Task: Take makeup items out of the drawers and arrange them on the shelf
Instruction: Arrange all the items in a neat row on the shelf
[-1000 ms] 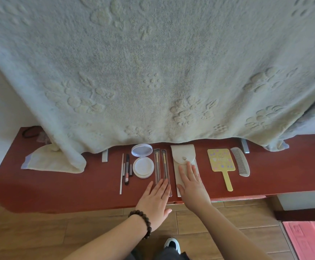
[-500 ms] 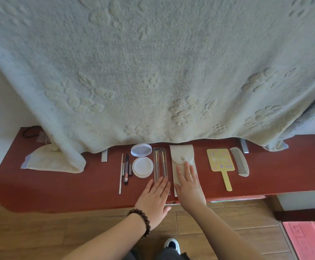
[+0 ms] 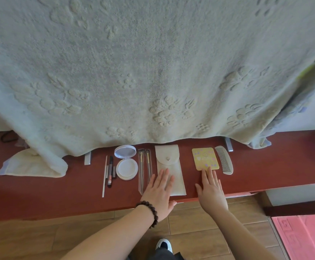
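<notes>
- My left hand lies flat, palm down, fingers straight and slightly spread, pointing away from me.
- A dark beaded bracelet circles my left wrist.
- My right hand lies flat too, fingers straight and together, thumb out to the side.
- Both forearms reach forward, bare, well apart at the wrists.

The shelf is red-brown wood with a smooth, dull sheen. Over it hangs a thick, rough terry towel with raised flowers. The pouch looks like matt beige cloth with a metal snap. The compact is glossy white plastic. The floor looks like smooth wood planks.
</notes>
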The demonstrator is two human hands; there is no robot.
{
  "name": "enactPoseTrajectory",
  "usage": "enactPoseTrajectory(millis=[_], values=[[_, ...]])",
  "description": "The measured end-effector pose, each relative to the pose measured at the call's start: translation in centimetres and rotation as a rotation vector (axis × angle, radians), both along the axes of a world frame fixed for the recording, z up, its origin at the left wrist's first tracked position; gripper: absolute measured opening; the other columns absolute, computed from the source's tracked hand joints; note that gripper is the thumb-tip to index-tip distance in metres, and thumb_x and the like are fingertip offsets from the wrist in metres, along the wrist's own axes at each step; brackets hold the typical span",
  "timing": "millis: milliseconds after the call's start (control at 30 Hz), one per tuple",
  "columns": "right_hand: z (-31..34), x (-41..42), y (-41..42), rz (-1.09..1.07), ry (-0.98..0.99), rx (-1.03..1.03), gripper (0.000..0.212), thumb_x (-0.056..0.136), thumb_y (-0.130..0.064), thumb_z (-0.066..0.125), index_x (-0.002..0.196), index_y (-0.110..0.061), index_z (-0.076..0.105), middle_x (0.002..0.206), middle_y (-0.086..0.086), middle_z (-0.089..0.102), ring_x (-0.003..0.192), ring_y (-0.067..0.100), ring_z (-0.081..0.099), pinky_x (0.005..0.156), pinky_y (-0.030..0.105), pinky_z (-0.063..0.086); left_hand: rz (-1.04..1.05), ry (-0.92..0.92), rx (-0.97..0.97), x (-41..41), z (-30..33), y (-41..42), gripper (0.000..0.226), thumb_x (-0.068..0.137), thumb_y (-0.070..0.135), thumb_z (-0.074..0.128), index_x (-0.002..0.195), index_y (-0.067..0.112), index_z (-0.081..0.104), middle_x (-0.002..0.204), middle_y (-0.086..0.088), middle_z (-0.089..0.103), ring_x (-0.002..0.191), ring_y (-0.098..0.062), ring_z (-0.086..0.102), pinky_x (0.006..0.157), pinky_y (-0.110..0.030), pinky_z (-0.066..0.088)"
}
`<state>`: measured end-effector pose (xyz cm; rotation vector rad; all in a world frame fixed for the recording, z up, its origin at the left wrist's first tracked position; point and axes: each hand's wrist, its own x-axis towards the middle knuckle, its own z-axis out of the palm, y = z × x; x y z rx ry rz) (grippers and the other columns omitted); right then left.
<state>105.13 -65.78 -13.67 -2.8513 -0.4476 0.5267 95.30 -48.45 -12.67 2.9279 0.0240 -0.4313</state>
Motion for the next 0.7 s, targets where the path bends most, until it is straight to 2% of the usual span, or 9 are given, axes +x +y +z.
enactPoseTrajectory(millis=[367,700], values=[[-0.6,-1.0,1.7,0.107,0.002,0.049,0.060,0.102,-0.037,0.026,0.152,-0.012,0.005,0.160,0.001,-0.009,0.147,0.015,-0.009,0.120,0.033,-0.004,0.120,0.054,-0.024,0.8,-0.2,-2.1,0.083,0.095,0.054,0.036,0.151,0.010,-0.007,0.156,-0.014,-0.024,0.144,-0.029,-0.022,0.117,-0.040,-0.009],[-0.5,-0.8,0.6,0.211,-0.011,0.111,0.059,0.102,-0.037,0.029,0.152,-0.012,0.009,0.160,-0.002,-0.007,0.146,0.009,-0.010,0.115,0.026,-0.010,0.134,0.081,-0.003,1.0,0.3,-2.6,0.084,0.095,0.055,0.035,0.150,0.009,-0.009,0.155,-0.015,-0.025,0.143,-0.030,-0.022,0.118,-0.040,-0.007]])
